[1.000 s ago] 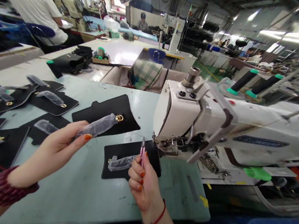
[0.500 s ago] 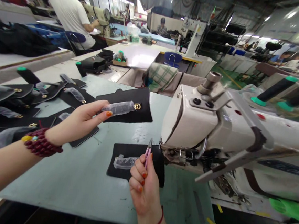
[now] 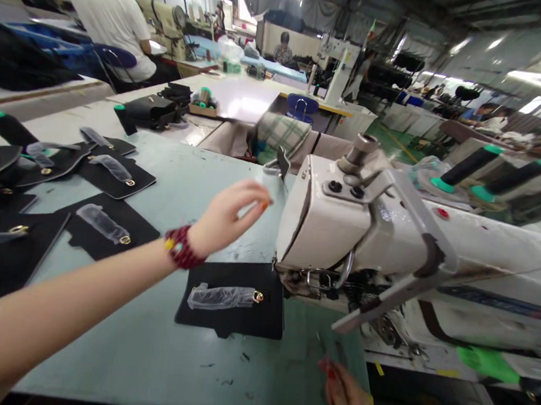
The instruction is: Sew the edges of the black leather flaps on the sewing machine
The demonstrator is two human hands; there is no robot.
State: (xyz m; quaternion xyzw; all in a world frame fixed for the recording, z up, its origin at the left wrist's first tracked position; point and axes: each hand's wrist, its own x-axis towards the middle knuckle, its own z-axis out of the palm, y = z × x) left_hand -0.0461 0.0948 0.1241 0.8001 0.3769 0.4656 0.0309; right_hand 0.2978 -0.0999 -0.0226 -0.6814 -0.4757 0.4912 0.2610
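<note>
My left hand (image 3: 229,215) is raised above the green work surface, fingers curved and thumb apart, with nothing in it. Just beyond its fingertips, a black panel (image 3: 283,162) stands edge-on at the table's far side, beside the sewing machine head (image 3: 326,213). Below my left hand lies another black panel (image 3: 237,323) with a plastic-wrapped handle (image 3: 223,297) and a gold ring fitting (image 3: 258,296). My right hand (image 3: 346,396), blurred, is low at the front right. Its fingers are closed on pink thread snips (image 3: 323,353), whose blades are smeared by motion.
Several black panels with wrapped handles (image 3: 103,222) lie overlapping on the left. Thread cones (image 3: 467,168) stand behind the machine, and another cone (image 3: 124,119) is at the far left. A plaid cloth (image 3: 280,134) hangs beyond the table. A person in white (image 3: 102,17) sits farther back.
My left hand has let go of the black panel, now at the table's far edge by the machine. My right hand has moved right and down with the snips, away from the near panel.
</note>
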